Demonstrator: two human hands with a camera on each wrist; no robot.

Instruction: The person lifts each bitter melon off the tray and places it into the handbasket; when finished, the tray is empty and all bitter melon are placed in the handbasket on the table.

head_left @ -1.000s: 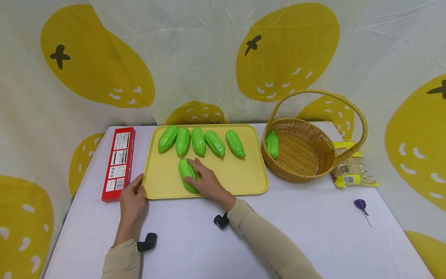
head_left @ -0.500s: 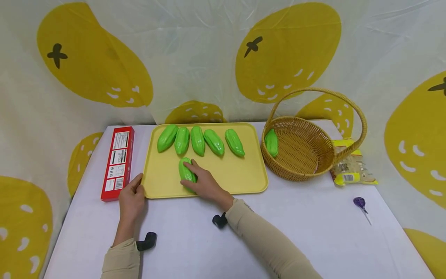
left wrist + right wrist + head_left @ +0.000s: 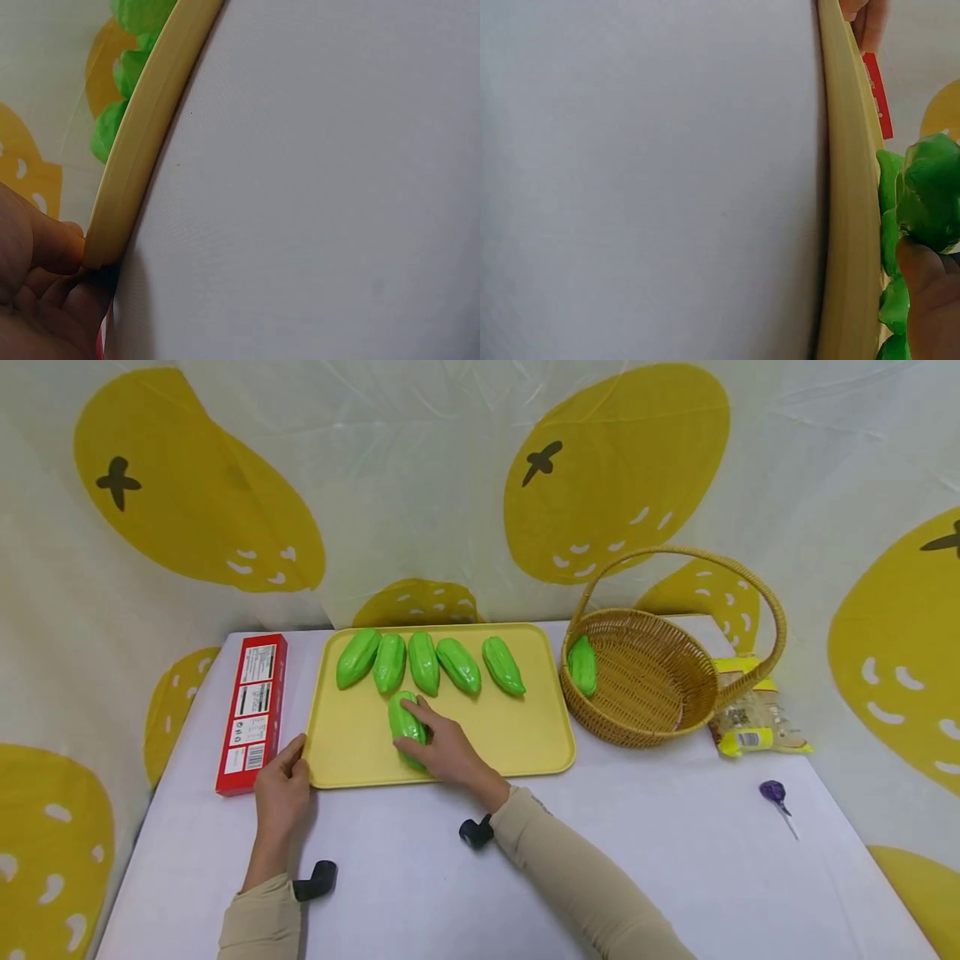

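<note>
My right hand (image 3: 455,755) holds a glossy, ridged green fruit (image 3: 406,722) between thumb and fingers, over the front middle part of the yellow tray (image 3: 510,735). In the right wrist view the same green fruit (image 3: 930,191) shows beyond the thumb, above the tray rim. Several more such fruits (image 3: 423,664) lie in a row along the tray's back half. My left hand (image 3: 282,787) pinches the tray's front left corner; the left wrist view has the thumb (image 3: 56,244) at the rim and fingers beneath it. Another green fruit (image 3: 582,667) leans inside the wicker basket (image 3: 637,735).
A long red box (image 3: 253,714) lies left of the tray. The basket, with its tall arched handle (image 3: 780,618), stands to the right. Behind it lies a yellow and clear packet (image 3: 752,727). A purple lollipop (image 3: 774,795) is at the right of the white-covered table (image 3: 600,860).
My right hand has shifted the held green fruit slightly back, toward the row. The left hand keeps its place at the tray corner.
</note>
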